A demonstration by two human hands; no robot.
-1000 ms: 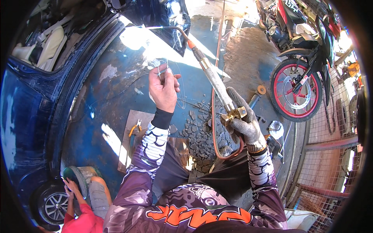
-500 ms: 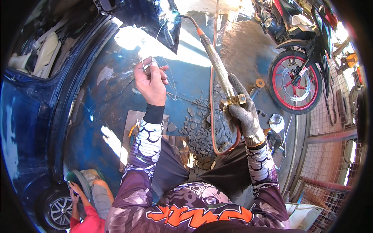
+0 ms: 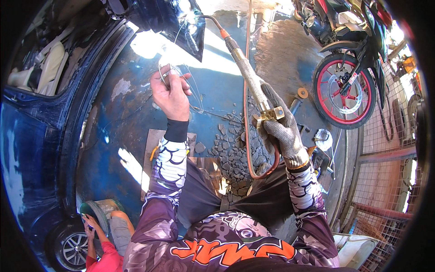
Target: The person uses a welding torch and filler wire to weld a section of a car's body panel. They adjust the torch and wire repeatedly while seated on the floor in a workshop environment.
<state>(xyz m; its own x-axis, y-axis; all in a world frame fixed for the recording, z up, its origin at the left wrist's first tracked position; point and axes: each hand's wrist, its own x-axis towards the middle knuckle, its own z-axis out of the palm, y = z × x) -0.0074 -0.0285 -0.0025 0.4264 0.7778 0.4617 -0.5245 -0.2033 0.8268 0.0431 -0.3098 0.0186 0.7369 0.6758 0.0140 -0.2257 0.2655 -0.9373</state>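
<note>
In my gloved right hand (image 3: 285, 131) is a brass gas welding torch (image 3: 249, 75). My fingers wrap around its valve end, and its bent copper-coloured tip reaches up-left to a dark blue car door (image 3: 174, 22). A bright glowing spot shows on the panel beside the tip. My bare left hand (image 3: 171, 95) is below the door corner, thumb and fingers pinched on a thin wire (image 3: 179, 34) that runs up toward the bright spot. Loose loops of the wire hang beside this hand. A reddish hose (image 3: 248, 158) curves down from the torch.
Broken grey chips (image 3: 238, 149) lie on the blue floor between my legs. A blue car body (image 3: 36, 131) fills the left side. A motorcycle's red-rimmed wheel (image 3: 344, 90) stands at right, near a mesh fence (image 3: 389, 177). Another person in a red shirt (image 3: 108, 258) is at lower left.
The torch and its tip have shifted slightly left along the panel. My left hand has also moved a little left, still pinching the wire. The whole view has shifted slightly.
</note>
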